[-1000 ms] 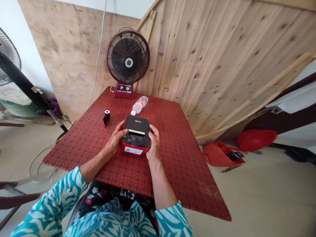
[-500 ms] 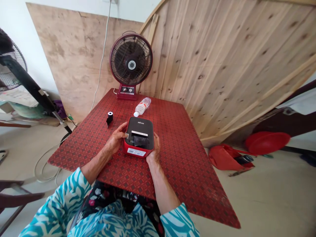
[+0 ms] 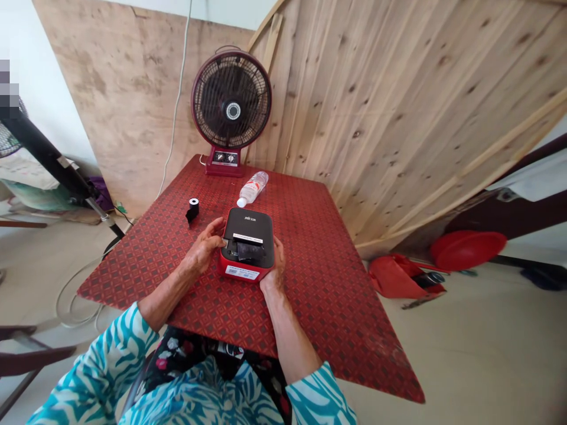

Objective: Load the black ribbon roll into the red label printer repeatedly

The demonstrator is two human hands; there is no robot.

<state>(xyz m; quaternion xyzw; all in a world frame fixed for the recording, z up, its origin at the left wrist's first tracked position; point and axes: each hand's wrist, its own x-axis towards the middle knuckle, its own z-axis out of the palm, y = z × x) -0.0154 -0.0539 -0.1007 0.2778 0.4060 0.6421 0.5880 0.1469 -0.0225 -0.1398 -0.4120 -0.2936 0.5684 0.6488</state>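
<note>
A red and black label printer (image 3: 248, 227) sits on the patterned red table, and a dark strip (image 3: 250, 252) sticks out of its slot toward me. My left hand (image 3: 204, 247) grips the printer's left side, its thumb at the front left corner of the lid. Round the right side my right hand (image 3: 275, 268) is wrapped, with some fingers hidden behind the casing. A small black roll (image 3: 194, 208) with a loose tail stands left of the printer. Behind the printer lies a clear plastic bottle (image 3: 253, 189), its white cap pointing toward me.
A dark red desk fan (image 3: 231, 109) stands at the table's (image 3: 336, 330) far edge, against wooden boards. Left of the table are a black fan stand (image 3: 53, 153) and a white cable (image 3: 66, 301). A red bag (image 3: 392, 277) and a red basin (image 3: 467, 249) are at the right.
My right thumb has come down from the printer's top to its right side. My left hand keeps its hold at the left. The view has shifted slightly.
</note>
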